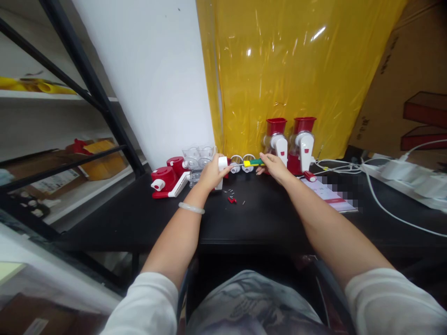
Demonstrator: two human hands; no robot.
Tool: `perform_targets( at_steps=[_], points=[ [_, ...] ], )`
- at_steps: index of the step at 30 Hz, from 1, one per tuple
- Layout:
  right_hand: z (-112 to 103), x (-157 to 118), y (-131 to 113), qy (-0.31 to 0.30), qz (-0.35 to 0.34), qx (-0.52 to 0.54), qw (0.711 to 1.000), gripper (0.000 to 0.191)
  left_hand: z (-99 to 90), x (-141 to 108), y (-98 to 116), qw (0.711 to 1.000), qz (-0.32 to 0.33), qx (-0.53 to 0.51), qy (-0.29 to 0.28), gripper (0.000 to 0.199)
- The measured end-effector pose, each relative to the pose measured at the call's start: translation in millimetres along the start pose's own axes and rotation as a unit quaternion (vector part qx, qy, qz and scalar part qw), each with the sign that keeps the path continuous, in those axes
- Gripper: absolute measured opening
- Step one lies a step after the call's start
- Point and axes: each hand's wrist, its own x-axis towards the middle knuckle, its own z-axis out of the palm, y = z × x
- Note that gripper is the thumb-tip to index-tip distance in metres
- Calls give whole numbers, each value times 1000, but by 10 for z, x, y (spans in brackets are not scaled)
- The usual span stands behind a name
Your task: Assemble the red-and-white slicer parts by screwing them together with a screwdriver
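Observation:
My right hand (275,167) grips the green and yellow handle of a screwdriver (254,163). Its thin shaft points left, toward a white plastic part (222,163). That part is in my left hand (213,174), whose fingers are closed around it; whether the screwdriver tip touches a screw in it is too small to tell. Below my hands, several small screws (229,192) and a small red piece (232,200) lie on the black table (240,228). Just behind the screwdriver stand two round grater drums (248,163).
Two red and white rotary graters (304,144) stand at the back right. Red bases (164,180) and clear hoppers (199,156) are at the left. A printed sheet (328,193) lies right, near white cables and a power strip (412,179). A black shelf frame (80,60) rises on the left.

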Motion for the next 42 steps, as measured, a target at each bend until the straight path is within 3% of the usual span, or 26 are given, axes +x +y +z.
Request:
perform_targets(
  at_steps=[4, 8, 10, 14, 20, 24, 28, 35, 42],
  points=[
    [-37, 2, 64, 8, 2, -85, 996, 52, -28, 14, 30, 1000, 9, 14, 9, 55],
    [-47, 11, 45, 38, 24, -81, 996, 55, -35, 23, 63, 1000, 3, 25, -9, 56],
    [-30, 18, 28, 25, 52, -36, 998, 49, -32, 25, 60, 1000, -10, 20, -16, 56],
    [25, 8, 12, 6, 80, 55, 995, 17, -9, 30, -4, 1000, -17, -20, -11, 52],
    [27, -26, -6, -33, 64, 104, 992, 18, 54, 23, -94, 993, -52, -102, -44, 49],
    [-5, -16, 9, -39, 69, 101, 992, 17, 50, 6, -64, 986, -84, -118, -88, 50],
    [-13, -4, 37, -35, 78, 93, 992, 13, 31, 2, -35, 983, -108, -117, -96, 50],
    [-7, -9, 36, -27, 81, 45, 995, 19, 21, 6, -36, 981, -120, -119, -95, 48],
    [-47, -6, 82, -41, 6, -47, 998, 47, -39, 3, 18, 983, -106, -106, -108, 48]
  ],
)
